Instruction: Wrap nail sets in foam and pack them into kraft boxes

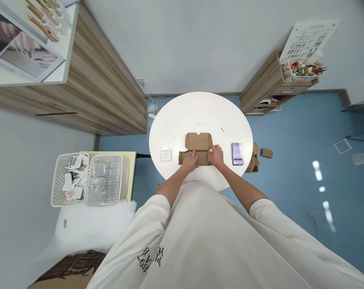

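A small brown cardboard box lies unfolded on the round white table, its lid panel spread away from me. My left hand rests on the left part of the near panel, fingers stretched over the cardboard. At the right end of the same panel, my right hand has its fingers bent around the side flap and edge. Its fingertips are partly hidden.
A phone lies right of the box, a small clear case to its left. A small dark object sits farther back. Folded cardboard boxes are on the floor to the right; white baskets stand left.
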The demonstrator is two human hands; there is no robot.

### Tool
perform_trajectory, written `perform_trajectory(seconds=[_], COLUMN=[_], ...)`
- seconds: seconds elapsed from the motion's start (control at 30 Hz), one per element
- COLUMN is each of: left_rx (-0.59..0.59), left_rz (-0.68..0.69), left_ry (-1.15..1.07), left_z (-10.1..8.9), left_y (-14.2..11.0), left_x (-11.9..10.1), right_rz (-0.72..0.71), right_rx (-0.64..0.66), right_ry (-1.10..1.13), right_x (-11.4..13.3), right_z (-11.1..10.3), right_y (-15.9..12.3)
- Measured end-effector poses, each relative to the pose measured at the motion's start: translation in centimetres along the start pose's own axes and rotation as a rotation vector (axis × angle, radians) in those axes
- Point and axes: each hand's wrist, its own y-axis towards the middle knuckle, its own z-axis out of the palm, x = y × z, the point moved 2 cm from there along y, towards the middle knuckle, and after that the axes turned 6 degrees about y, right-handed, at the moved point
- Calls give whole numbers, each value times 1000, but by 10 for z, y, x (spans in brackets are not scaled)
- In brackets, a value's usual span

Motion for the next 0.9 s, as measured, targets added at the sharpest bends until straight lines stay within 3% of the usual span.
perform_trajectory(seconds=[0.1,0.2,0.47,0.6,0.73,0.9], left_rx=[-18,-36,-60,-194,-378,-365], left_rz=[7,24,41,62,-71,-243], left_ry=[-5,-6,-54,-31,-17,-69], left_z=[-2,-4,6,10,14,22], left_y=[-2,-4,-4,-18,-45,-65], left_x=[-1,-2,0,10,33,56], right_rz=[-109,-118,-87,-77,-72,-61], right_rx=[305,436,446,457,459,456], right_ry=[-74,-164,-225,-237,-218,-197], right_x=[7,7,9,9,7,7], right_z=[12,22,30,30,30,30], right_y=[-18,-27,-24,-23,-25,-28])
